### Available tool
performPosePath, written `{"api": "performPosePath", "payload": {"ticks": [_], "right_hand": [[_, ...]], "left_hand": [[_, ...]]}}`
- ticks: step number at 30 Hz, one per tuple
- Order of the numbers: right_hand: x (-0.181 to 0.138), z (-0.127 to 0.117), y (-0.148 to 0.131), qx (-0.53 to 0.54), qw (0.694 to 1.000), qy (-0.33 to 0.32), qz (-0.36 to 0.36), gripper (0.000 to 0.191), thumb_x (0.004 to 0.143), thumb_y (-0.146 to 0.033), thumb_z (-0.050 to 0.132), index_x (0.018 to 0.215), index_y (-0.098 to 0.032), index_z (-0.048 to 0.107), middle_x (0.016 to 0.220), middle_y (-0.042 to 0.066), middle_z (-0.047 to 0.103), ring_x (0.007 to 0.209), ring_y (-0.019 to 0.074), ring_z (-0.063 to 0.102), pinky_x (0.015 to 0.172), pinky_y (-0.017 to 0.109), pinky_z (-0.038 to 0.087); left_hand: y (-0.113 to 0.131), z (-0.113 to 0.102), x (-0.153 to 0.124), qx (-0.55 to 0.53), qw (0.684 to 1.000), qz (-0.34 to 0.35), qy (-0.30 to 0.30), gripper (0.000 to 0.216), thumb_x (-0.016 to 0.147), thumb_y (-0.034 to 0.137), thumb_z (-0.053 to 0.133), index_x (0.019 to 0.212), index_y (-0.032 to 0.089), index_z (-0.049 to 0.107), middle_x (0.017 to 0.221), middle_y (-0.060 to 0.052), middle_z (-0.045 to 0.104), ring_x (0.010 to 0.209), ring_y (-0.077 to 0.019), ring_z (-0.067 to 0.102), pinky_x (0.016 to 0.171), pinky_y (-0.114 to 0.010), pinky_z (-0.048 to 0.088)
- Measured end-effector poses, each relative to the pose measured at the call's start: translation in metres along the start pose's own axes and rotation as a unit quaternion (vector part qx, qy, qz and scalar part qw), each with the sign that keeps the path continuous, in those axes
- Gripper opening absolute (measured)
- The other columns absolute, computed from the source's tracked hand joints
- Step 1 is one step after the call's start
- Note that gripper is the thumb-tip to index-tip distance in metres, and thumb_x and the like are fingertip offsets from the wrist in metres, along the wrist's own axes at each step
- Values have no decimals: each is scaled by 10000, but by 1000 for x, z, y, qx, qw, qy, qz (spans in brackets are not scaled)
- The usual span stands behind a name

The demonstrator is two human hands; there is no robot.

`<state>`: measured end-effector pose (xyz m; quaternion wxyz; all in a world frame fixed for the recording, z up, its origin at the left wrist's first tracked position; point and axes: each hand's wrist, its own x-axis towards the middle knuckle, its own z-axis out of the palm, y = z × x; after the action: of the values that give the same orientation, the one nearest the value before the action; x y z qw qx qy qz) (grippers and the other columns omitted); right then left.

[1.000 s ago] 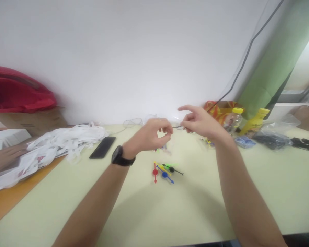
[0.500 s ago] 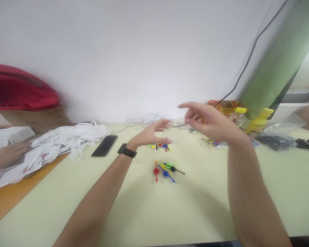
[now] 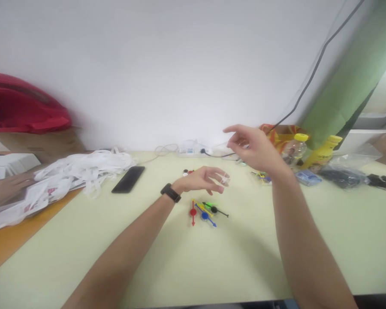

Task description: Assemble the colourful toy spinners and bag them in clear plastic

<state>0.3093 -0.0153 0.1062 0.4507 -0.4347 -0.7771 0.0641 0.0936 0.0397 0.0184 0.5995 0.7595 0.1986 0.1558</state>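
Note:
My left hand (image 3: 204, 180), with a black watch on its wrist, hovers over the table just behind a small pile of arrow spinners. A small clear plastic piece (image 3: 225, 178) shows at its fingertips; its exact kind is too blurred to tell. In the pile lie a red arrow spinner (image 3: 193, 212), a blue one (image 3: 205, 216), a black one (image 3: 214, 210), plus yellow and green ones partly covered. My right hand (image 3: 249, 146) is raised to the right, index finger stretched and the others curled, with nothing visible in it. Behind my left hand, small coloured parts (image 3: 185, 172) are mostly hidden.
A black phone (image 3: 128, 179) lies left, beside white bags (image 3: 83, 169) and another person's hand (image 3: 14, 189). At the back are a power strip (image 3: 189, 149) and cable. Bottles (image 3: 323, 153), a blue packet (image 3: 308, 177) and plastic bags (image 3: 344, 174) stand right.
My left hand has moved right and lower, its palm turning down, and now covers most of the coloured parts behind it. My right hand has shifted slightly left. The spinner pile stays put.

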Motion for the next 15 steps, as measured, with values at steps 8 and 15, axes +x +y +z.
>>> {"api": "performPosePath", "payload": {"ticks": [8,15], "right_hand": [[0,-9,-10,17,984,176,9,192,1006,-356,547,1119,-277,681,1070,55,720,1016,231,669,840,358,528],[-69,23,14,-12,995,14,93,197,938,-347,624,786,-223,605,735,30,651,671,192,574,631,319,434]], "left_hand": [[-7,15,-4,-80,996,15,45,467,827,468,803,1149,166,648,1197,-191,725,859,-240,771,604,-242,548],[-13,-4,-66,-143,975,-3,170,466,811,404,840,1192,185,687,1060,-106,739,773,-181,741,563,-216,521]]}}
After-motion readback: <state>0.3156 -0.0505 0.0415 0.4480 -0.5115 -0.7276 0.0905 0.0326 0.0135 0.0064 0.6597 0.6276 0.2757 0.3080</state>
